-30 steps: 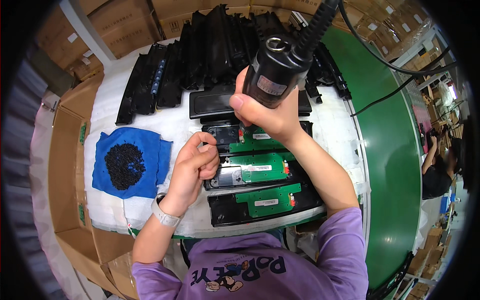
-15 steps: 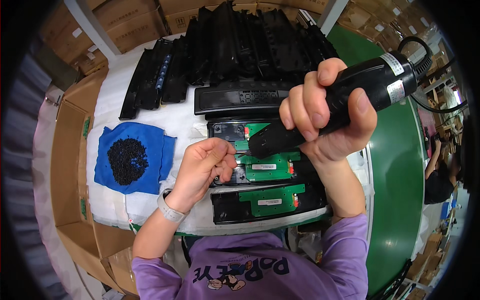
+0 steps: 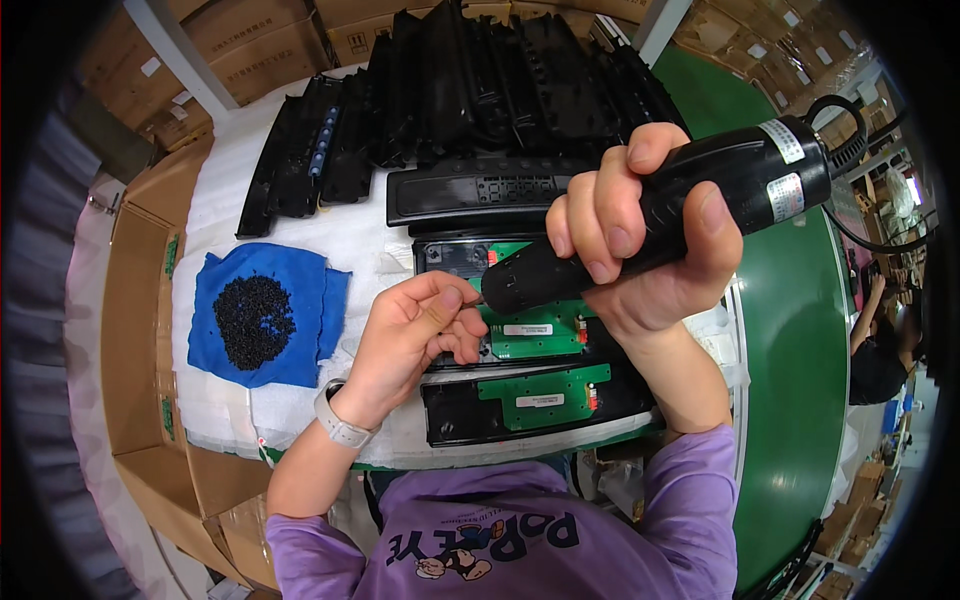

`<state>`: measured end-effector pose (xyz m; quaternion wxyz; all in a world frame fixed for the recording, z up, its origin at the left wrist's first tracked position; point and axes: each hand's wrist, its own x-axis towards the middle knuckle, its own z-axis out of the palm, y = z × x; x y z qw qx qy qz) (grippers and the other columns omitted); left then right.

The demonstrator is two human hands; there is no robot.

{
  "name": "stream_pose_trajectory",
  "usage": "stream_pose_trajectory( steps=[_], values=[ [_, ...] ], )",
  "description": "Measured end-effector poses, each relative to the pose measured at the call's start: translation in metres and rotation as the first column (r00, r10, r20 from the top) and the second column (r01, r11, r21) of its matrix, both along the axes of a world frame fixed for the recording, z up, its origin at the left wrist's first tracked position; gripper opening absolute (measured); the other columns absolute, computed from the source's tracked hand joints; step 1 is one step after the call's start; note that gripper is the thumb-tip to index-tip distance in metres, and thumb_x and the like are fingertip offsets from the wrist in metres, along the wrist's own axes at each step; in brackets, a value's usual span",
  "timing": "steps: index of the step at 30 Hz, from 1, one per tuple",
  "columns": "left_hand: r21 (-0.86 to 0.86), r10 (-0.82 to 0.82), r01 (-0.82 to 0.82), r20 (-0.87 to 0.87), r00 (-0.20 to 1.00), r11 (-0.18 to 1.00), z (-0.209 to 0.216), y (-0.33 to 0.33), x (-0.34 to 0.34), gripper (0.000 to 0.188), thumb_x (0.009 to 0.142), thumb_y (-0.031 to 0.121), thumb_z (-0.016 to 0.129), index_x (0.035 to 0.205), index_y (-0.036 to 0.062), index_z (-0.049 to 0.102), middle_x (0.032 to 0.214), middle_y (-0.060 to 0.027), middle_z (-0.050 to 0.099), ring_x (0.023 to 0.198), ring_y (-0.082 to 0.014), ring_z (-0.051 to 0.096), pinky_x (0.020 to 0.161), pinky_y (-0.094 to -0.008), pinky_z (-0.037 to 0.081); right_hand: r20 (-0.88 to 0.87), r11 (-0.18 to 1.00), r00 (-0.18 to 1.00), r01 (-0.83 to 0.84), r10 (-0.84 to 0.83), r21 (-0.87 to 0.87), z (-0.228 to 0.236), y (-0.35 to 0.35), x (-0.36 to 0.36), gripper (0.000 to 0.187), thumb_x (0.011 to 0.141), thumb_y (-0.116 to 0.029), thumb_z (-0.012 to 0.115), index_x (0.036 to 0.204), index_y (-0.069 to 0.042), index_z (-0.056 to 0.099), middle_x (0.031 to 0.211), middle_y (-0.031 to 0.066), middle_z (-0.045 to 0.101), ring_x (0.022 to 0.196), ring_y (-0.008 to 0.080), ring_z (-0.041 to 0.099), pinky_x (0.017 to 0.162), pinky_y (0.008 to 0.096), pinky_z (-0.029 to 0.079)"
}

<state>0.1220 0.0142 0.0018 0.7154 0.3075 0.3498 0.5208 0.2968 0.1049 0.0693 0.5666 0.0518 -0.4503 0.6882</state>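
My right hand (image 3: 650,235) is wrapped round a black corded electric screwdriver (image 3: 735,175), tilted with its nose down to the left. At that nose, my left hand (image 3: 425,325) pinches thumb and forefinger together by the thin driver bit; anything small between the fingertips is hidden. Beneath both hands lies a black plastic panel with a green circuit board (image 3: 515,343) on it. Nearer me rests a similar panel with a green board (image 3: 540,402); another, farther away, is partly covered by the screwdriver. Small black screws (image 3: 252,325) are heaped on a blue cloth (image 3: 215,365) at left.
Across the far side of the white-covered table (image 3: 240,190) black plastic housings (image 3: 450,90) are piled. A black display panel (image 3: 440,195) lies in front of them. Open cardboard (image 3: 145,330) borders the left edge. The screwdriver's cable (image 3: 850,105) loops off to the right.
The screwdriver in my right hand has shifted slightly left and down, bringing its nose up to my left fingertips. My left hand has stayed nearly in place, still pinched.
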Motion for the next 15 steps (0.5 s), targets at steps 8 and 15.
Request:
stream_pose_trajectory(
  steps=[8, 15],
  values=[
    [-0.001, 0.047, -0.047, -0.008, 0.999, 0.999, -0.0020, -0.0007, 0.0020, 0.018, 0.091, 0.014, 0.053, 0.100, -0.0011, 0.054, 0.081, -0.0098, 0.063, 0.066, -0.0145, 0.062, 0.060, -0.0224, 0.049, -0.002, 0.999, 0.999, 0.035, -0.035, 0.023, -0.0041, -0.0014, -0.0016, 0.038, 0.086, -0.041, 0.047, 0.099, -0.006, 0.047, 0.058, -0.0004, 0.045, 0.043, 0.0100, 0.040, 0.052, 0.0295, 0.039],
    [0.030, 0.082, -0.080, -0.080, 0.993, 0.996, -0.0020, -0.0029, 0.0042, 0.018, 0.091, 0.014, 0.052, 0.101, -0.0017, 0.053, 0.082, -0.0116, 0.063, 0.068, -0.0163, 0.063, 0.061, -0.0228, 0.050, 0.040, 0.990, 0.993, 0.112, -0.108, -0.087, -0.0016, -0.0040, -0.0027, 0.033, 0.088, -0.038, 0.045, 0.097, -0.006, 0.050, 0.059, -0.0003, 0.045, 0.045, 0.0108, 0.039, 0.053, 0.0301, 0.039]
  ],
)
